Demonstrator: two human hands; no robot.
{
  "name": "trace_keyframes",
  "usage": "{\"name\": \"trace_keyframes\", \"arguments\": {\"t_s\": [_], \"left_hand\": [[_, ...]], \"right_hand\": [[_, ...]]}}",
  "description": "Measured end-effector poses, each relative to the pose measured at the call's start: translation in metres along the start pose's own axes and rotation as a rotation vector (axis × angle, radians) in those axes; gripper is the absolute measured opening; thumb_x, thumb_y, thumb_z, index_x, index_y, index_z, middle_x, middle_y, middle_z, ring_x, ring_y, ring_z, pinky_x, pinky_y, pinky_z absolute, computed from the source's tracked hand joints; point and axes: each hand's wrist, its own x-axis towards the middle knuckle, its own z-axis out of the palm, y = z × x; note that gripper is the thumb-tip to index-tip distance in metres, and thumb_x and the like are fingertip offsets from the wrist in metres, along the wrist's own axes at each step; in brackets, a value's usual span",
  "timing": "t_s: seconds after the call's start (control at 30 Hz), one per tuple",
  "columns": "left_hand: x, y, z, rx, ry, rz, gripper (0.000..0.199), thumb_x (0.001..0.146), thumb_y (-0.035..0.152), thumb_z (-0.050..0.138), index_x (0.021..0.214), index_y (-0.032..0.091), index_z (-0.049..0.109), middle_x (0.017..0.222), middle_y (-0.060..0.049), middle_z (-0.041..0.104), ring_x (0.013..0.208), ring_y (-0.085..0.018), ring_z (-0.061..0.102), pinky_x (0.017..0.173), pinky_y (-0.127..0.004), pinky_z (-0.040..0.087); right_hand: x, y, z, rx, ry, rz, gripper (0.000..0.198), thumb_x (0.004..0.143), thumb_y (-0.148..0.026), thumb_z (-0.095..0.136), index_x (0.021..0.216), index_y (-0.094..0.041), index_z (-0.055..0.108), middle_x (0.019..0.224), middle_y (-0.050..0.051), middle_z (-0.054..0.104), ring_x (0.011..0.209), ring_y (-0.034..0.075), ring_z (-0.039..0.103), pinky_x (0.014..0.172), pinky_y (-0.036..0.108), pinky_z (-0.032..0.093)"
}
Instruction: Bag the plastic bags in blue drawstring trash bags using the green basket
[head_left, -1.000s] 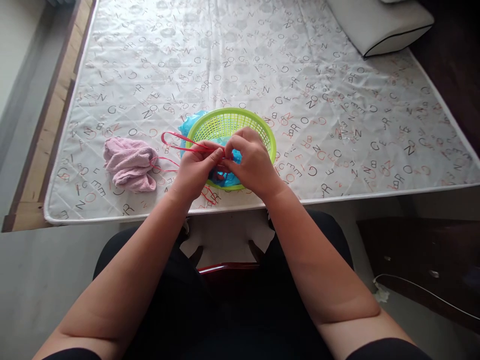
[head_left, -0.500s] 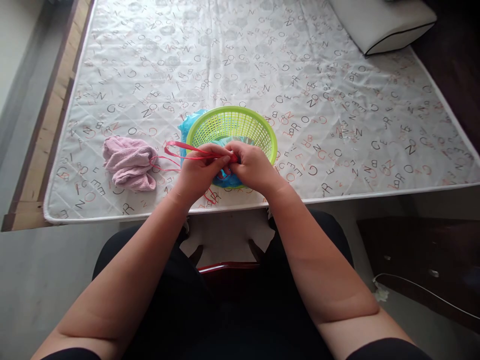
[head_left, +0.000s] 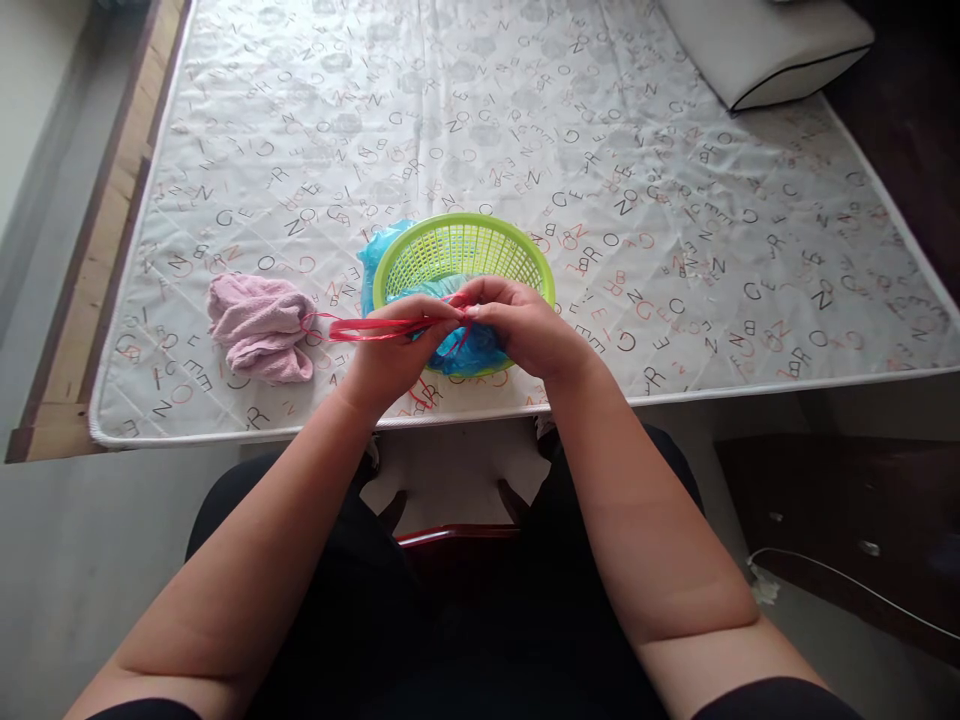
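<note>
My left hand point(head_left: 397, 345) pinches a red plastic ribbon point(head_left: 352, 329), whose loops stick out to the left. My right hand point(head_left: 521, 325) is closed on the same ribbon, fingertips close to the left ones. Both hands are over the near part of a green plastic basket point(head_left: 465, 225). Inside it lies blue plastic film or bagging point(head_left: 469, 355), partly hidden by my hands. More blue plastic point(head_left: 375, 270) shows outside the basket's left rim. A thin red strand runs from the ribbon to a crumpled pink cloth point(head_left: 259, 325) on the left.
The basket and cloth rest near the front edge of a letter-patterned mattress point(head_left: 675, 330). A white case-like object with dark piping point(head_left: 795, 60) lies at the far right. A white cable point(head_left: 840, 575) runs at lower right.
My right hand has turned and shifted slightly right, showing more blue plastic below. The ribbon loop at the left has dropped lower and flattened.
</note>
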Motion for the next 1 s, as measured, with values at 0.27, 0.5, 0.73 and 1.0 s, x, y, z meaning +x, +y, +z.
{"name": "trace_keyframes", "arguments": {"t_s": [0.27, 0.5, 0.73, 1.0], "left_hand": [[-0.001, 0.001, 0.003, 0.01, 0.061, -0.015, 0.007, 0.091, 0.028, 0.085, 0.089, 0.022, 0.082, 0.091, -0.004, 0.083, 0.089, -0.019, 0.08, 0.085, -0.032, 0.066], [0.009, -0.007, 0.002, -0.137, 0.298, -0.122, 0.014, 0.087, 0.018, 0.087, 0.083, 0.019, 0.073, 0.102, -0.006, 0.085, 0.089, -0.017, 0.082, 0.081, -0.029, 0.068], [0.014, -0.032, -0.018, -0.086, 0.302, -0.127, 0.012, 0.089, 0.011, 0.081, 0.087, 0.022, 0.077, 0.096, -0.003, 0.085, 0.094, -0.017, 0.082, 0.089, -0.029, 0.067], [0.02, -0.031, -0.027, -0.069, 0.317, -0.149, 0.016, 0.095, 0.028, 0.086, 0.088, 0.021, 0.074, 0.095, -0.005, 0.085, 0.092, -0.018, 0.083, 0.086, -0.028, 0.067]], "right_hand": [[0.002, 0.0, -0.004, -0.097, 0.127, -0.112, 0.05, 0.085, -0.071, 0.085, 0.092, -0.025, 0.065, 0.1, 0.005, 0.073, 0.099, 0.02, 0.07, 0.084, 0.034, 0.062], [0.004, -0.005, -0.015, 0.014, 0.385, -0.199, 0.05, 0.093, -0.076, 0.071, 0.1, -0.028, 0.06, 0.107, 0.004, 0.074, 0.111, 0.024, 0.075, 0.081, 0.037, 0.065], [0.005, -0.005, -0.042, 0.432, 0.767, -0.252, 0.024, 0.099, -0.046, 0.072, 0.092, -0.027, 0.059, 0.083, -0.006, 0.065, 0.085, 0.013, 0.077, 0.078, 0.03, 0.066], [0.004, -0.011, -0.054, 0.156, 0.853, -0.391, 0.026, 0.103, -0.048, 0.069, 0.094, -0.028, 0.055, 0.079, -0.006, 0.057, 0.064, 0.009, 0.061, 0.062, 0.024, 0.059]]}}
